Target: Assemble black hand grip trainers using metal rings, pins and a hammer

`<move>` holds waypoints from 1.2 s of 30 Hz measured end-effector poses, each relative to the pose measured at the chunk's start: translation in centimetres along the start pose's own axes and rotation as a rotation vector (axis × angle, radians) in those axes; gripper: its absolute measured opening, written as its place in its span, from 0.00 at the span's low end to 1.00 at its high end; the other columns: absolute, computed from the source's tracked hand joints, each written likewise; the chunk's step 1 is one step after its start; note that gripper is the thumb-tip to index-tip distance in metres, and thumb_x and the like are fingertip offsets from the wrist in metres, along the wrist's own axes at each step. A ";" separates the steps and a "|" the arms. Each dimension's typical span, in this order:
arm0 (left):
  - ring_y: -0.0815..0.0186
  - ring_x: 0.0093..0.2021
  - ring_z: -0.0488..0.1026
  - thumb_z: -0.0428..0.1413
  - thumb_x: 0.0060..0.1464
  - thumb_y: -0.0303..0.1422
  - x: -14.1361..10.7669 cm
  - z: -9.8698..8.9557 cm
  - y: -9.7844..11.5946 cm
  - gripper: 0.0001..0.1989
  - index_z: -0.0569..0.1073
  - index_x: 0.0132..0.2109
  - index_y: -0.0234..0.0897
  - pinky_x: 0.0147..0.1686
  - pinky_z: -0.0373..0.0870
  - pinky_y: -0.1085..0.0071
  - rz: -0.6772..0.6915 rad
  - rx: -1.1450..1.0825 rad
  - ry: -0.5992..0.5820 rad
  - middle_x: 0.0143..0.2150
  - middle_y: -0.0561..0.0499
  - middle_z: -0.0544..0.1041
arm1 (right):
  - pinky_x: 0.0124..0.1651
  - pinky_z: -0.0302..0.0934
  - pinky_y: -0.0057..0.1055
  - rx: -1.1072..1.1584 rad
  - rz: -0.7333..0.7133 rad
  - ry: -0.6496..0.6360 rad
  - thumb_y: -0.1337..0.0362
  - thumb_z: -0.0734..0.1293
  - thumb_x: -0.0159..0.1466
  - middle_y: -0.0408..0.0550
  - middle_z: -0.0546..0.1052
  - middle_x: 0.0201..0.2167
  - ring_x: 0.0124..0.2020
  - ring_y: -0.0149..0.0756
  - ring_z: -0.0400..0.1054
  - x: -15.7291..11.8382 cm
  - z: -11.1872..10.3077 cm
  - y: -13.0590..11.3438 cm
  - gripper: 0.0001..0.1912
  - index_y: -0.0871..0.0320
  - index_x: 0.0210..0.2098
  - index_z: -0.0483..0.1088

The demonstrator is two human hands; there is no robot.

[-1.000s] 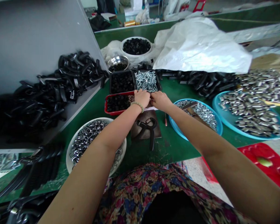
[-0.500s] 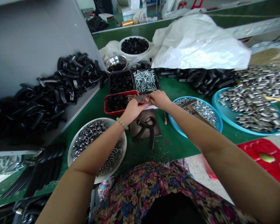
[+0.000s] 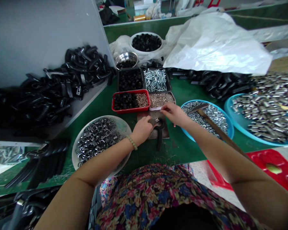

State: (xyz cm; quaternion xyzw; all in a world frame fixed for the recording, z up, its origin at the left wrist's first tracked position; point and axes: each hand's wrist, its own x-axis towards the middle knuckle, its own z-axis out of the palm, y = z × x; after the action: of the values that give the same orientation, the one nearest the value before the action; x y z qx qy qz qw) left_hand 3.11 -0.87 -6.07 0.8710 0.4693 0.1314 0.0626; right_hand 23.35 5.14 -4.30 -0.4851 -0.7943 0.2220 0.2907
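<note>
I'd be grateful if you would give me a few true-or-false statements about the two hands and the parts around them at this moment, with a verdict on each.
1. The left hand touches the black spring hand grip on the brown board. True.
2. The beaded bracelet is on the right wrist. False: it is on the left wrist.
3. The right hand grips the wooden-handled tool. False: it is by the tray of fine metal pieces, and the tool lies across the blue basin.
4. The white bowl nearest the left forearm holds chrome rings. True.
</note>
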 end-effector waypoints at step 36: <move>0.61 0.46 0.70 0.43 0.65 0.35 -2.2 -2.2 1.5 0.15 0.69 0.50 0.36 0.43 0.69 0.68 -0.016 0.032 -0.250 0.50 0.44 0.69 | 0.45 0.62 0.54 -0.884 0.595 -0.094 0.56 0.59 0.66 0.69 0.73 0.46 0.49 0.62 0.67 -10.2 -9.3 5.9 0.23 0.67 0.53 0.66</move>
State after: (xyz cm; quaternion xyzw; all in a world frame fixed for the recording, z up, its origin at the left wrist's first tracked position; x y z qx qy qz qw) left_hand 2.50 -3.60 -3.98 0.8776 0.4669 0.0136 0.1079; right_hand 37.15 -0.86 -3.73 -0.7550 -0.6524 -0.0394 -0.0527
